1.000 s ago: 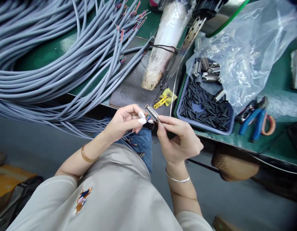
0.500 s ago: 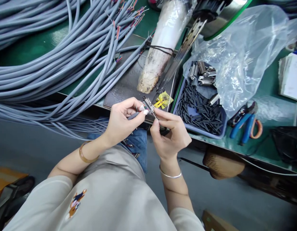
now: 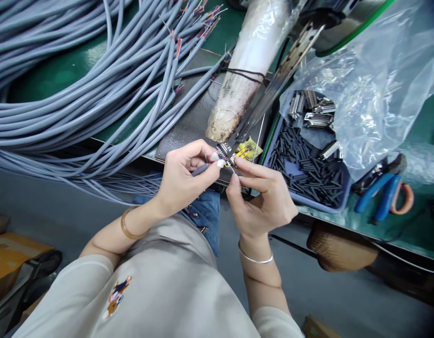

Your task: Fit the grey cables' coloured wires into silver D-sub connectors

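My left hand [image 3: 190, 178] is closed in a pinch round a grey cable [image 3: 200, 170], its thumb and finger close to the metal multi-pin connector [image 3: 223, 149]. Small coloured wires show at the connector, partly covered by fingertips. Between the thumb and forefinger of my right hand [image 3: 261, 197] is a thin pale solder wire [image 3: 232, 168], its end pointing at the connector. The dark tip of a soldering iron [image 3: 243, 131] with a perforated metal barrel reaches down to the connector; whether they touch I cannot tell. A crumpled yellow piece [image 3: 251, 149] lies just behind.
Many grey cables [image 3: 97, 89] with stripped ends cover the left of the bench. A plastic-wrapped, scorched cylinder [image 3: 234, 89] lies behind my hands. Right of them stands a blue tray [image 3: 308, 203] of black sleeves and metal connectors, with blue-handled pliers [image 3: 385, 197] beyond.
The view has shifted, so most things sit further right. The connector now lies under the soldering iron's tip, with the solder wire's end close to it. Both hands keep their pinch.
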A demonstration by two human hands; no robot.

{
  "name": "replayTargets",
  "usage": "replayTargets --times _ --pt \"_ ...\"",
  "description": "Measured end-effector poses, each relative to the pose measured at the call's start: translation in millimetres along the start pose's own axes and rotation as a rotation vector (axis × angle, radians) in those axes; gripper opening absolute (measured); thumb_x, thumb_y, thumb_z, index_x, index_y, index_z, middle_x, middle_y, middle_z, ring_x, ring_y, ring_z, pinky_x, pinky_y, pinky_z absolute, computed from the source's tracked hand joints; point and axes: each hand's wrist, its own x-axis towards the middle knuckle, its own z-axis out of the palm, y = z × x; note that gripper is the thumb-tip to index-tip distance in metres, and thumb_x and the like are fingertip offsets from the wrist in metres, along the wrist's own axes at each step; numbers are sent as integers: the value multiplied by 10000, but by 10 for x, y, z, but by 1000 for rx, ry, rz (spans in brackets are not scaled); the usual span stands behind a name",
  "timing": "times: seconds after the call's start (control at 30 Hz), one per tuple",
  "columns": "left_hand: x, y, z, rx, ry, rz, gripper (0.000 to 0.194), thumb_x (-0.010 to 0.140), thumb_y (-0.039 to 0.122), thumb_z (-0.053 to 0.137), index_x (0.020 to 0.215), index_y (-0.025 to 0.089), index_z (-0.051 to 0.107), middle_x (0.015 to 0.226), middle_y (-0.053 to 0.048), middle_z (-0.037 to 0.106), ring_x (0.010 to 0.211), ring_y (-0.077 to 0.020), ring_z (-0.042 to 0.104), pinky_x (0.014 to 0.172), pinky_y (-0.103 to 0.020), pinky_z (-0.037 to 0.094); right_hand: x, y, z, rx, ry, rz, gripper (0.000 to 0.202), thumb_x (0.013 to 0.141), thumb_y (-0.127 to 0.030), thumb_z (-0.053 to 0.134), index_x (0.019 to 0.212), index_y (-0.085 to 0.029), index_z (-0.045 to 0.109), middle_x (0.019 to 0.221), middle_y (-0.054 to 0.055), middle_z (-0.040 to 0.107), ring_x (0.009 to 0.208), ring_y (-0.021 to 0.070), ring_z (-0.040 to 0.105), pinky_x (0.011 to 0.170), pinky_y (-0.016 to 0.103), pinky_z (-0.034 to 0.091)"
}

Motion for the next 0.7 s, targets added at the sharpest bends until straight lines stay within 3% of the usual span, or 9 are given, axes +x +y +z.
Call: replayTargets --times 0.33,0.5,0.7 --pt "41 -24 -55 -127 -58 -139 333 703 315 887 706 155 595 686 26 607 459 -15 434 404 -159 338 -16 5 -22 -34 -33 -11 189 834 -88 736 853 -229 611 1040 33 812 855 172 785 727 293 636" --pt "15 -32 -27 -60 -17 -94 245 746 225 828 705 156 596 712 5 619 539 -35 486 465 -163 361 -1 6 -12 -72 -37 -27 184 849 -95 733 870 -237 619 1039 13 809 847 164 782 724 296 638" --pt "16 34 -37 -34 -31 -54 227 747 231 831 711 160 619 730 -2 638 571 -53 508 493 -177 387 54 -36 -31 -69 -31 -36 221 819 -68 765 894 -243 652 1029 7 813 835 164 779 717 286 641"
